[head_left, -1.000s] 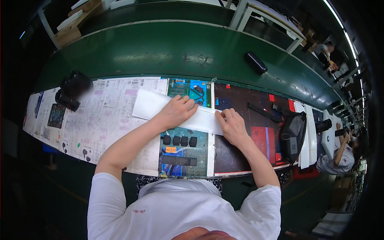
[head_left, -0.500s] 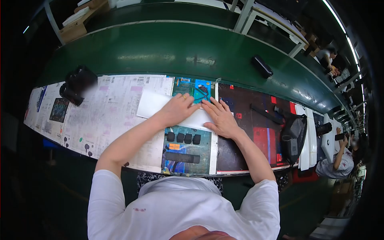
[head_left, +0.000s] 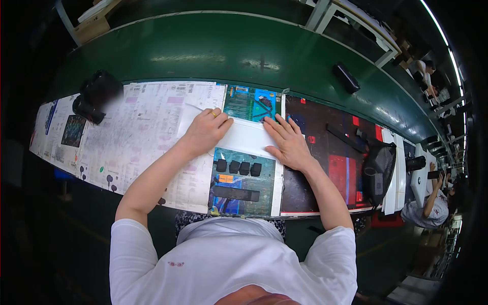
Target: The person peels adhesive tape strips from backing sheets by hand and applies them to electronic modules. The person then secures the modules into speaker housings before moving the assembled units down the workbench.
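A long white sheet of paper or thin card (head_left: 246,136) lies crosswise on the bench. My left hand (head_left: 207,131) presses its left part with fingers curled together at the upper edge, and one corner sticks up beyond the knuckles. A ring is on one finger. On the sheet's right end rests my right hand (head_left: 288,143), flat with fingers spread. Nearer my body, several small black blocks (head_left: 244,168) stand in a row. Below them are an orange label (head_left: 223,178) and a flat black strip (head_left: 236,193).
Dark binocular-like objects (head_left: 95,99) stand at the left. A black case (head_left: 346,78) lies on the green surface behind. To the right are a black mesh pouch (head_left: 378,173) and a black strap (head_left: 345,138). Other people (head_left: 432,206) sit at the far right.
My left hand has slid left along the sheet's upper edge, away from my right hand. The right hand stays flat on the right end. The view has shifted slightly.
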`<state>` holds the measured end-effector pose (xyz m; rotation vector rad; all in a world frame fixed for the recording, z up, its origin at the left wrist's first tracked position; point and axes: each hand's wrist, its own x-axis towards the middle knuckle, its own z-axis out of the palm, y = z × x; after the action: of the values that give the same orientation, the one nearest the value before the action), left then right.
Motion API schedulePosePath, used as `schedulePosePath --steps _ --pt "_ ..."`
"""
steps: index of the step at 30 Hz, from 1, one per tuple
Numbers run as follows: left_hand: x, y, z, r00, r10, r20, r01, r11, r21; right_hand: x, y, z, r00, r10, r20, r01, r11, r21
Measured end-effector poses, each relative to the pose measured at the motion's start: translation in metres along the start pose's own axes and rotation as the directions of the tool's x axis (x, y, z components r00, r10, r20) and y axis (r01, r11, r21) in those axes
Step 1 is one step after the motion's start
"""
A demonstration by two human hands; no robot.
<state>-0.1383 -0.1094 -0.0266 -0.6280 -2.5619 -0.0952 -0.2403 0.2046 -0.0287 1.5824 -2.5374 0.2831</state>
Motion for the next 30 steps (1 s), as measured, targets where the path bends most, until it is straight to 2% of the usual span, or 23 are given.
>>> schedulePosePath --steps 1,4,7,10,13,16,19,22,25,30 --pt "-0.002 0.002 -0.001 1.000 -0.009 0.023 0.008 1.000 0.020 0.000 0.000 0.000 1.000 0.002 -0.001 -0.002 1.000 -0.009" --pt "-0.009 0.007 -0.009 0.997 -0.058 0.043 0.061 0.995 -0.083 -0.005 -0.001 -0.001 1.000 0.014 0.006 -0.014 1.000 -0.025" --pt "-0.024 0.000 -0.019 0.999 -0.002 -0.034 -0.001 0.996 -0.090 -0.001 -0.001 -0.002 1.000 0.012 0.007 -0.012 1.000 -0.013" --pt "-0.032 0.009 -0.021 0.964 -0.264 -0.021 0.254 0.945 -0.207 -0.003 -0.002 -0.004 1.000 0.019 0.003 -0.019 1.000 -0.012" --pt "-0.034 0.008 -0.020 0.973 -0.229 0.032 0.228 0.974 0.014 -0.003 -0.002 -0.003 1.000 0.023 0.000 -0.023 1.000 -0.003" --pt "-0.032 0.008 -0.029 0.986 -0.167 0.010 0.163 0.975 0.152 -0.002 -0.002 -0.003 1.000 0.028 -0.002 -0.028 1.000 0.004" --pt "-0.034 0.010 -0.027 0.957 -0.279 0.073 0.275 0.960 0.060 -0.002 -0.002 -0.003 1.000 0.022 -0.002 -0.022 1.000 -0.013" --pt "-0.037 0.012 -0.029 0.935 -0.339 0.100 0.335 0.941 0.055 -0.003 -0.002 -0.003 1.000 0.021 -0.004 -0.021 1.000 -0.008" --pt "-0.035 0.018 -0.032 0.906 -0.398 0.140 0.389 0.917 0.089 -0.002 -0.002 -0.004 1.000 0.026 0.001 -0.026 1.000 -0.012" --pt "-0.040 0.026 -0.023 0.893 -0.435 0.115 0.403 0.887 0.224 -0.002 -0.003 -0.004 1.000 0.019 0.003 -0.019 0.999 -0.029"
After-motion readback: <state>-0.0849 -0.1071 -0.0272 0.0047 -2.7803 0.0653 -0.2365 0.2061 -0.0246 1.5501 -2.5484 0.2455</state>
